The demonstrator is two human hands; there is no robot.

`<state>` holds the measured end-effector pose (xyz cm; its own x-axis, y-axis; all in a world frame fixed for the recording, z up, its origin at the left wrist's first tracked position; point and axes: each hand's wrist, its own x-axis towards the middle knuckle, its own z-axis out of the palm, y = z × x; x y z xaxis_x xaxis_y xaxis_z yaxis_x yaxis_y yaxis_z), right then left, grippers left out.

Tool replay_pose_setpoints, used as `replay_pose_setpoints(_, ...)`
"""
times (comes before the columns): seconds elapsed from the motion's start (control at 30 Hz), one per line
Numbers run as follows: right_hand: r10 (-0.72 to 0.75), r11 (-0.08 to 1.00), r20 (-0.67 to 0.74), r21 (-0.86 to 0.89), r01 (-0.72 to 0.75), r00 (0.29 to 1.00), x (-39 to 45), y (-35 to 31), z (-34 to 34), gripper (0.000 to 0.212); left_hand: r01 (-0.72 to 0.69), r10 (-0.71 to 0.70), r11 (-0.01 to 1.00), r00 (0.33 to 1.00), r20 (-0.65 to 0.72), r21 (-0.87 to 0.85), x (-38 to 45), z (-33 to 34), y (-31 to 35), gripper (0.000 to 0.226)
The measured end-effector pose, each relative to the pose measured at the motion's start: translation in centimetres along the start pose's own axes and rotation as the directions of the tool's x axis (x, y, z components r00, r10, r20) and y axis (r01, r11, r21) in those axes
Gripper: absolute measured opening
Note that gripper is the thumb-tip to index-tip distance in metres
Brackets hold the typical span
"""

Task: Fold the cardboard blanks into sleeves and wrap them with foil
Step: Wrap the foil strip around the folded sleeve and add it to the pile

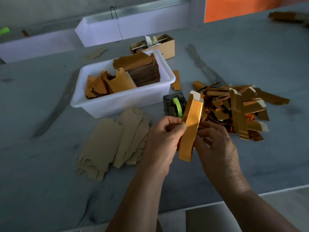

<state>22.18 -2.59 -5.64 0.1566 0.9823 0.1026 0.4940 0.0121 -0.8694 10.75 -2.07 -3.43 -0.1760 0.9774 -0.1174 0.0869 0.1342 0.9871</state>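
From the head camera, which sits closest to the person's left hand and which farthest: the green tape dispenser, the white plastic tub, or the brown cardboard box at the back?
From the left hand:
1. Green tape dispenser, just above the hand.
2. White plastic tub, farther back and to the left.
3. Brown cardboard box, behind the tub.

Grey table: white tub, blanks, sleeves.

You're holding a long sleeve wrapped in glossy orange-gold foil; beside you, matt tan cardboard blanks and a smooth white plastic tub.
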Motion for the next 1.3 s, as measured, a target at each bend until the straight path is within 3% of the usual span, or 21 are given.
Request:
replay_pose_setpoints(0.13,0.016,1.000,0.013,0.015,-0.016,1.000,0.0,0.1,0.1,0.009,-0.085,0.087,0.985,0.996,-0.008,0.152,0.0,0.2,-0.3,0.010)
replay_pose_setpoints(0.3,-0.180,0.963,0.034,-0.197,0.183,0.983,0.7,-0.4,-0.3,0.010,-0.108,0.111,0.961,0.994,0.003,0.256,0.5,0.5,0.0,0.005)
replay_pose_setpoints(0.43,-0.211,0.938,0.079,-0.265,0.225,0.974,0.6,-0.7,-1.0,0.008,-0.129,0.136,0.939,0.991,-0.001,0.319,0.1,0.5,0.1,0.003)
replay_pose_setpoints(0.53,-0.236,0.947,0.043,-0.216,0.239,0.971,0.5,-0.8,-2.7,0.005,-0.052,0.055,0.990,0.998,-0.021,0.130,-0.3,0.3,0.5,0.006)
replay_pose_setpoints(0.6,-0.215,0.971,0.047,-0.092,0.219,0.976,0.7,-1.1,-3.8,0.007,0.004,-0.004,1.000,1.000,-0.001,-0.020,-0.7,0.1,1.0,0.006)
replay_pose_setpoints(0.67,-0.142,0.981,0.158,0.153,0.118,0.977,0.9,-1.9,-4.6,0.005,0.013,-0.014,0.996,1.000,-0.005,-0.088,-0.9,0.1,1.3,0.005)
replay_pose_setpoints(0.73,-0.135,0.961,0.265,0.268,0.062,0.955,1.0,-2.6,-4.9,0.010,0.000,-0.003,0.997,0.999,-0.037,-0.076,-1.1,0.2,1.4,0.005)
replay_pose_setpoints(1.03,-0.205,0.975,0.358,0.152,0.160,0.911,1.6,-2.9,-4.6,0.034,0.043,-0.041,0.997,0.999,0.035,-0.069,-1.8,-0.3,2.1,0.001)
replay_pose_setpoints(1.3,-0.134,0.987,0.280,0.119,0.104,0.950,1.8,-3.4,-4.4,0.025,0.001,0.002,1.000,0.996,0.086,-0.029,-2.1,-0.6,2.3,0.004)
